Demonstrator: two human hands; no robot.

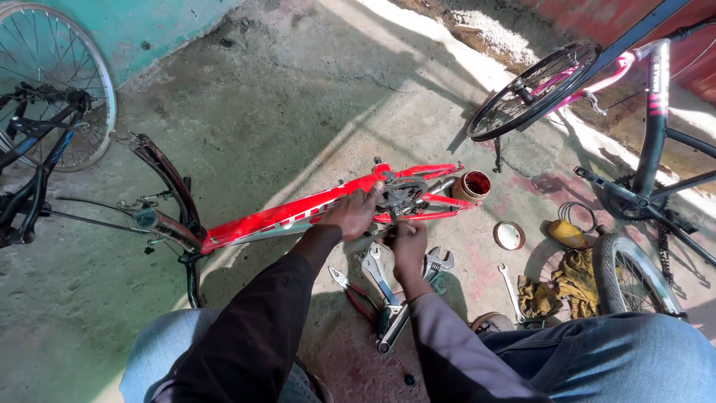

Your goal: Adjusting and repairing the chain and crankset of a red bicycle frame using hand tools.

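A red bike frame (298, 213) is laid lengthwise left to right; the left hand (354, 213) is closed on it, the right hand (409, 242) curled just under the chainring (403, 192), grip unclear

Red frame (298, 213) with white lettering. Pink and black bike (656, 89) at right. Teal wall (149, 30). Grey floor (283, 112), stained red. Yellow rag (574, 280). Red-handled pliers (350, 291). Blue jeans (597, 358), dark sleeves (253, 336).
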